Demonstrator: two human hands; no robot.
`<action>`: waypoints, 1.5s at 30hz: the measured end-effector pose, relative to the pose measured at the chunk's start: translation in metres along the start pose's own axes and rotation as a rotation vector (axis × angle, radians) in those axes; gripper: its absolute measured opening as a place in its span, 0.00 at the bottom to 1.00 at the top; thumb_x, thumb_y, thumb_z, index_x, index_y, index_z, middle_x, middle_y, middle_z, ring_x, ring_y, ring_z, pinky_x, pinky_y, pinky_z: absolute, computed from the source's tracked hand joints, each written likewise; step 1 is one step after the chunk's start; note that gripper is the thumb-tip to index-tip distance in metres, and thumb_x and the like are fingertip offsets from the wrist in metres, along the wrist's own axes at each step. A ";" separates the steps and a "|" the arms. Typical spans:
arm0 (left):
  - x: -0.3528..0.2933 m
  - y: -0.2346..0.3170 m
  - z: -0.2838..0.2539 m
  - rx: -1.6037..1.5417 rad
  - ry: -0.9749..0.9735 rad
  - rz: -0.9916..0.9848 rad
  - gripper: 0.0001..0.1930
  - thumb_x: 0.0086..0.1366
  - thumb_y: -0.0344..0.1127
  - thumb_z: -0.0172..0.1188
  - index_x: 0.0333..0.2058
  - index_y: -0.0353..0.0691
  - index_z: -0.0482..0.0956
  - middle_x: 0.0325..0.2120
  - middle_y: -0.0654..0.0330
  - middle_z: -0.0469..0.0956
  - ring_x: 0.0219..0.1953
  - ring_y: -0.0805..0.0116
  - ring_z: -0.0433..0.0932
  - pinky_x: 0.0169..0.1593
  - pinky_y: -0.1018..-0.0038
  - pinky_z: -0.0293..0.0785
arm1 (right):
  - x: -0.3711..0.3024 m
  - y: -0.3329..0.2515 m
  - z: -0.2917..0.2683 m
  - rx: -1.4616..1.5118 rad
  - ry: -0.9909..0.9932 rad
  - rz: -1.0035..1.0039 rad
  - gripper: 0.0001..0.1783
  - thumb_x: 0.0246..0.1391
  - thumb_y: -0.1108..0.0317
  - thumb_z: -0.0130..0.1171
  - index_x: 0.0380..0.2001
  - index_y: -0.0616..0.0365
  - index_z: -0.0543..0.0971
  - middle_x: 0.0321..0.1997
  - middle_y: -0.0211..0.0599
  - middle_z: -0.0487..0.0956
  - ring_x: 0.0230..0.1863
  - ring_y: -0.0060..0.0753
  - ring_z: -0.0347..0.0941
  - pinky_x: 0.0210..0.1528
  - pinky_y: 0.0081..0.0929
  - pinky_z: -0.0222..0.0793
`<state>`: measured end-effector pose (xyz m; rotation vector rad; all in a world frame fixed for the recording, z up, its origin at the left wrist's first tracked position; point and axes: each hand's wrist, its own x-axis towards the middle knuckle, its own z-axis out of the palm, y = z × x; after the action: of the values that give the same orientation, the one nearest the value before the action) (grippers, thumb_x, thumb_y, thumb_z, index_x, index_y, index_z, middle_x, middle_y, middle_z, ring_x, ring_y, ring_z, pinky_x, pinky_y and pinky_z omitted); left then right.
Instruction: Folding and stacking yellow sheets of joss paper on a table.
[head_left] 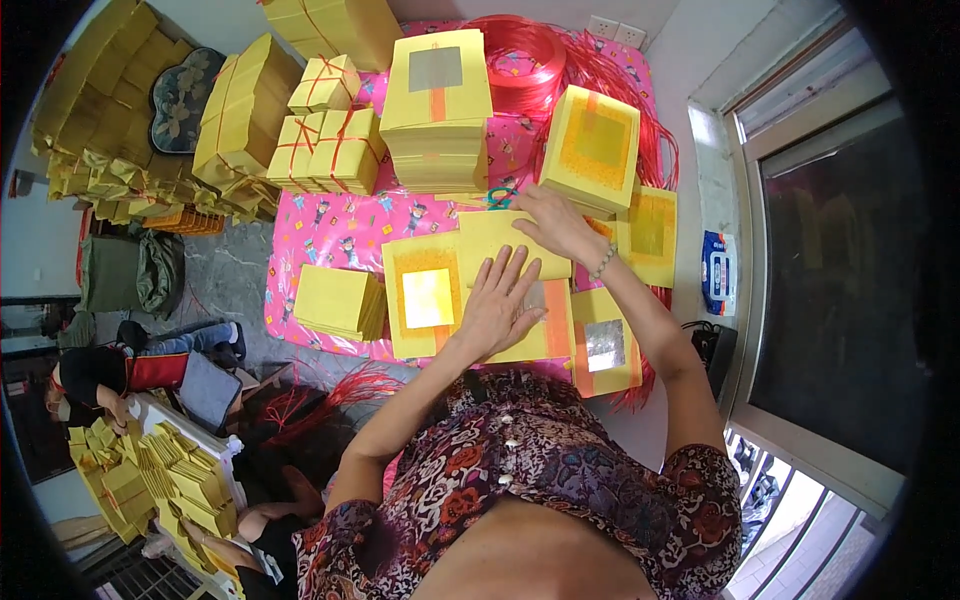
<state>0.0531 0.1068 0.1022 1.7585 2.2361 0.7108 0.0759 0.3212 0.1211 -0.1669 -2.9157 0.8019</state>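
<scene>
My left hand [500, 306] lies flat, fingers spread, over yellow paper [487, 238] in the middle of the pink patterned table. My right hand [556, 224] rests at the paper's far right, fingers stretched out and slightly bent, with no held thing showing. Just beyond its fingertips are the teal handles of a tool, probably scissors [501, 198]. Left of my left hand is a yellow sheet with a shiny gold square [428, 298]. Another yellow sheet with a silvery square [604, 345] lies to the right. What my palms cover is hidden.
A tall yellow paper stack [436, 150], a second stack [592, 142] and red-tied bundles [345, 150] stand at the back, beside a coil of red plastic strapping [522, 65]. A low pile [334, 302] sits left. People work at a paper-laden table [238, 470] lower left.
</scene>
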 end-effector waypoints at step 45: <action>0.006 -0.023 -0.008 0.037 -0.162 0.124 0.42 0.65 0.62 0.51 0.70 0.45 0.52 0.70 0.45 0.48 0.72 0.42 0.44 0.71 0.48 0.43 | 0.007 -0.008 0.021 0.058 0.058 -0.037 0.18 0.52 0.66 0.63 0.47 0.59 0.80 0.44 0.42 0.76 0.50 0.45 0.74 0.51 0.40 0.70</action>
<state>0.0287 0.1065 0.0986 1.9121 2.0620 0.5325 0.0651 0.3048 0.1076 -0.1281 -2.8290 0.8599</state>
